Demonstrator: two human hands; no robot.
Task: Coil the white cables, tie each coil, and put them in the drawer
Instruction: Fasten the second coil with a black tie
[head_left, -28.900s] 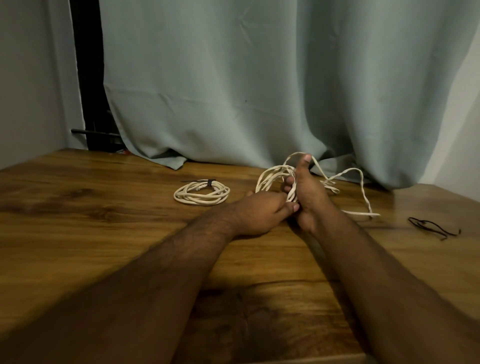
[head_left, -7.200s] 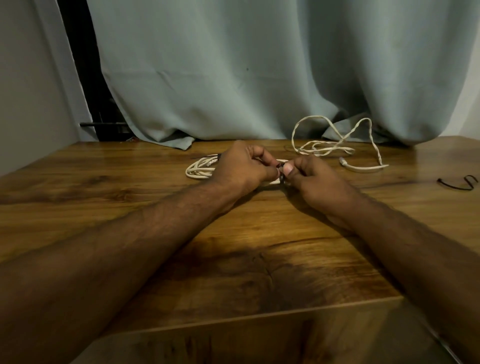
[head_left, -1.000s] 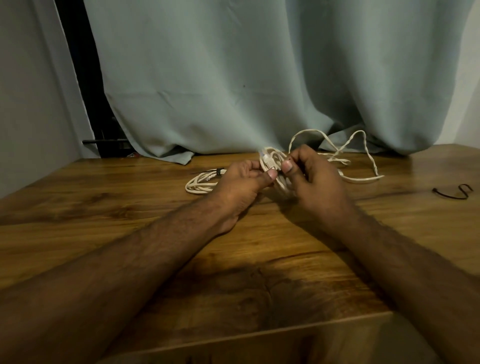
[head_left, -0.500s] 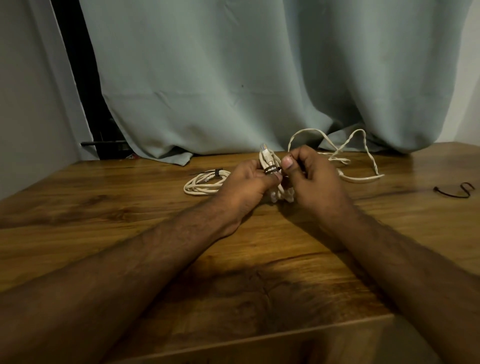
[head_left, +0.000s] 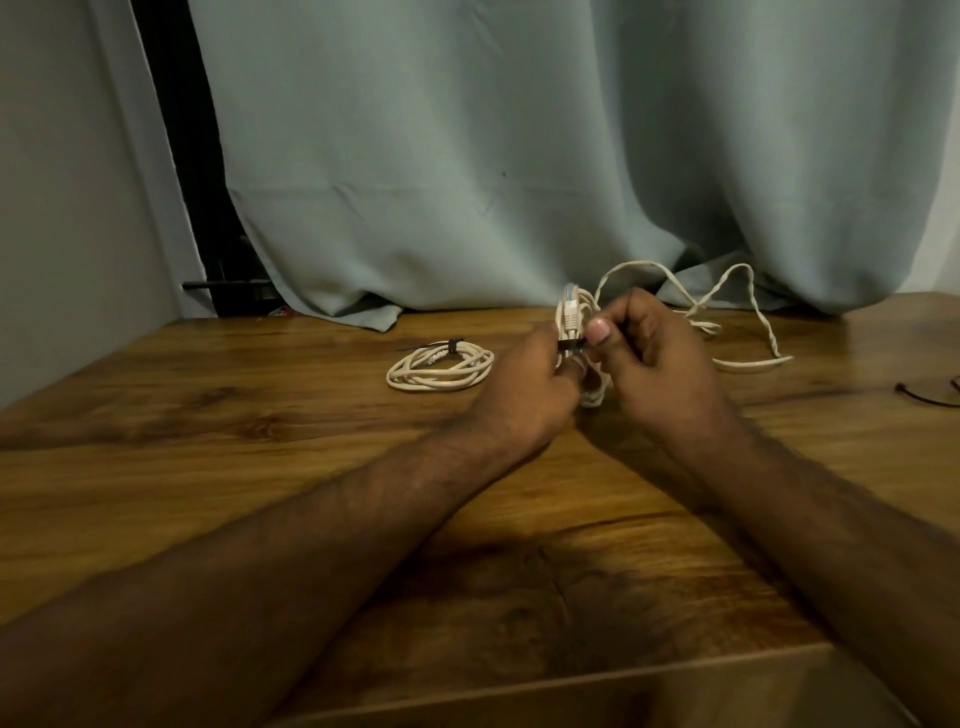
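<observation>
Between my hands stands a coiled white cable (head_left: 571, 317), held upright just above the wooden table (head_left: 260, 467), its plug end pointing up. A black tie (head_left: 570, 345) wraps around the coil. My left hand (head_left: 530, 395) grips the coil from the left. My right hand (head_left: 654, 364) pinches the black tie with thumb and fingers. A tied white coil (head_left: 440, 365) with a black tie lies flat to the left. A loose white cable (head_left: 737, 332) sprawls behind my right hand. No drawer is in view.
A grey-green curtain (head_left: 519, 156) hangs along the table's far edge. A spare black tie (head_left: 930, 396) lies at the far right of the table. A grey wall (head_left: 62, 208) stands at the left. The table's front edge runs near the bottom of the view.
Over the last second the coil has been turned more upright between my hands, and the black tie now sits around it. The tied coil and the loose cable have not moved.
</observation>
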